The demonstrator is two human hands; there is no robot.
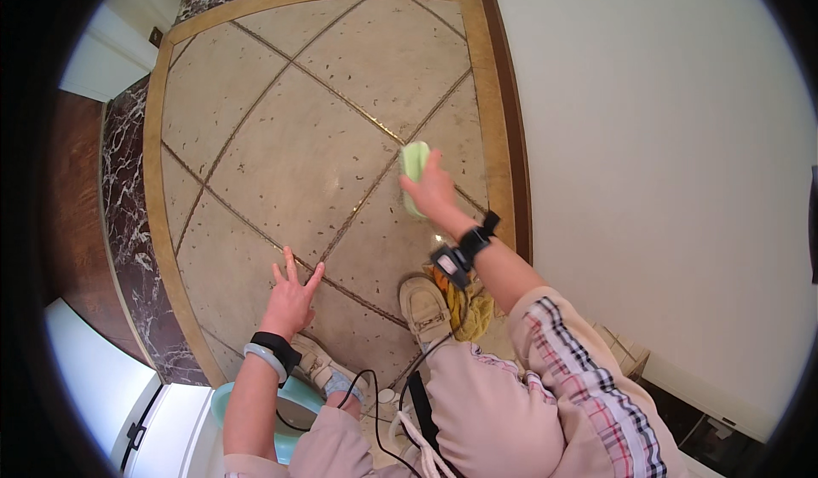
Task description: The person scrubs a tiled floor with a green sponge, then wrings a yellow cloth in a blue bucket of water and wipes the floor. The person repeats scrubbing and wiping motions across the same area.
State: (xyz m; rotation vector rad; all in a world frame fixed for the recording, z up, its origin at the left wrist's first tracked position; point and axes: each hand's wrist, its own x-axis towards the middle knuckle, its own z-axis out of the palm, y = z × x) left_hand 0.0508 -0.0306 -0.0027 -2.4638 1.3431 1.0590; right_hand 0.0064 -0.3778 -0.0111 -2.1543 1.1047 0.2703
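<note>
- Far L: dk wood floor, then marble strip, dk w/ white veins.
- Next: tan border framing tile floor; beige tiles set diag., dk grout lines, small dk specks all over.
- Bottom L: teal basin, rim partly behind L forearm.
- L hand: grip released, nothing in it; fingers spread, tips at a grout line, seemingly on the tile. Pale bangle + blk band at wrist.
- Bottom ctr: L shoe, beige, partly behind L wrist; blk cable loops past it.
- R of that: R shoe, also beige, flat on tile.
- Ctr-R: scrubber, lt green, oblong, on the tile just below a grout crossing; underside hidden.
- R hand: grip closed round scrubber, from its R side. Blk device strapped at wrist.
- Under R forearm: yellow cloth, crumpled, beside R shoe.
- Far R: white panel, past a dk brown edging.
</note>
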